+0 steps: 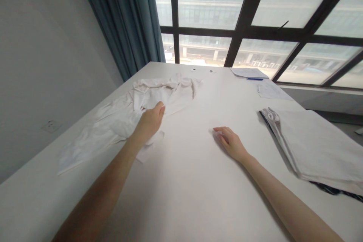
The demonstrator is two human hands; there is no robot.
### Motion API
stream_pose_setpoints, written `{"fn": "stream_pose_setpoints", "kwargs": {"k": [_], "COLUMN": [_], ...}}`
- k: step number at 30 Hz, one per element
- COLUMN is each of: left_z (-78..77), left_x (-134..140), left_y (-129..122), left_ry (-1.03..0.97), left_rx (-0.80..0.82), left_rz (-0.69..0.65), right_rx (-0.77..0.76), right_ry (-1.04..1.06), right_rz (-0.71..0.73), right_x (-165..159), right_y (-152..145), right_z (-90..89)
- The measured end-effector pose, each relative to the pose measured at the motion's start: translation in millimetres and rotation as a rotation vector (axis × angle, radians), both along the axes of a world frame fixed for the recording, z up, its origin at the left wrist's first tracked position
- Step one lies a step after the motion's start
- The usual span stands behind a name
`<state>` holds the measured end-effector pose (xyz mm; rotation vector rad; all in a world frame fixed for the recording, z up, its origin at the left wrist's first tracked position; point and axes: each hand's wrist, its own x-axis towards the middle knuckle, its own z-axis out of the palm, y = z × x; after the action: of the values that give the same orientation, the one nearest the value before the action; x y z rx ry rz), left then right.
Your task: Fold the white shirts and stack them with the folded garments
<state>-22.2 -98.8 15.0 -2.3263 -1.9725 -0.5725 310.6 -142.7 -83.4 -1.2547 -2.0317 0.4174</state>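
Observation:
A crumpled white garment (119, 123) with gathered folds lies across the left side of the white table. My left hand (153, 119) is closed in a pinch at its near edge, thumb upward, and the forearm hides some of the fabric. Below that wrist a small flap of white cloth (147, 151) pokes out. To the right, low over the tabletop, my right hand (231, 144) has its fingers curled together. A small pale, partly see-through bit shows at its fingertips, too blurred to name.
Folded white cloth (317, 140) with a dark layer beneath is at the right. Papers (249, 73) and a blue pen (254, 79) lie at the far right of the table (193, 196). Behind stand windows and a blue curtain (124, 15); a wall borders the left side.

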Motion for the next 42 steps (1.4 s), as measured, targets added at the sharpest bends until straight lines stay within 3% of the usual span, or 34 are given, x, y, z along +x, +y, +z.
{"fn": "stream_pose_setpoints", "kwargs": {"k": [2,6,10,12,14,16,19,21,23,25,28,31,35,38,42], "left_z": [-1.8,-19.8,-32.2,-31.6,-28.3,-25.0,-24.7,-28.5,-34.1,-40.1,-47.1,-48.1,-34.3,-21.4,-24.1], "left_x": [27,68,83,79,70,54,20,-7,-33,-54,-70,-70,-63,-55,-43], "left_y": [-15,-42,-54,-52,-43,-28,-3,12,23,30,35,38,41,39,30], "left_ry": [-0.109,-0.371,-0.389,-0.363,-0.32,-0.246,-0.036,0.108,0.184,0.192,0.156,0.055,-0.15,-0.263,-0.119], "left_rx": [-0.039,-0.199,-0.453,-0.53,-0.533,-0.444,-0.134,0.048,0.077,-0.006,-0.069,-0.013,0.202,0.293,0.108], "left_rz": [-0.119,-0.432,-0.725,-0.792,-0.751,-0.627,-0.359,-0.103,0.134,0.256,0.259,0.206,0.19,0.172,0.18], "right_rx": [-0.06,-0.193,-0.279,-0.303,-0.328,-0.332,-0.325,-0.345,-0.365,-0.358,-0.307,-0.273,-0.302,-0.371,-0.397], "right_ry": [0.067,0.202,0.271,0.281,0.291,0.291,0.278,0.287,0.289,0.267,0.211,0.163,0.151,0.255,0.4], "right_rz": [-0.034,-0.053,0.057,0.15,0.236,0.292,0.293,0.264,0.246,0.244,0.269,0.265,0.192,0.194,0.208], "right_x": [0,2,0,-3,-8,-13,-19,-21,-22,-23,-25,-26,-28,-28,-27], "right_y": [-1,-5,-8,-10,-12,-15,-18,-20,-21,-21,-20,-20,-20,-18,-15], "right_z": [2.0,7.6,9.6,8.3,6.4,4.8,4.3,5.2,6.6,8.4,11.8,14.9,14.4,11.4,9.1]}}
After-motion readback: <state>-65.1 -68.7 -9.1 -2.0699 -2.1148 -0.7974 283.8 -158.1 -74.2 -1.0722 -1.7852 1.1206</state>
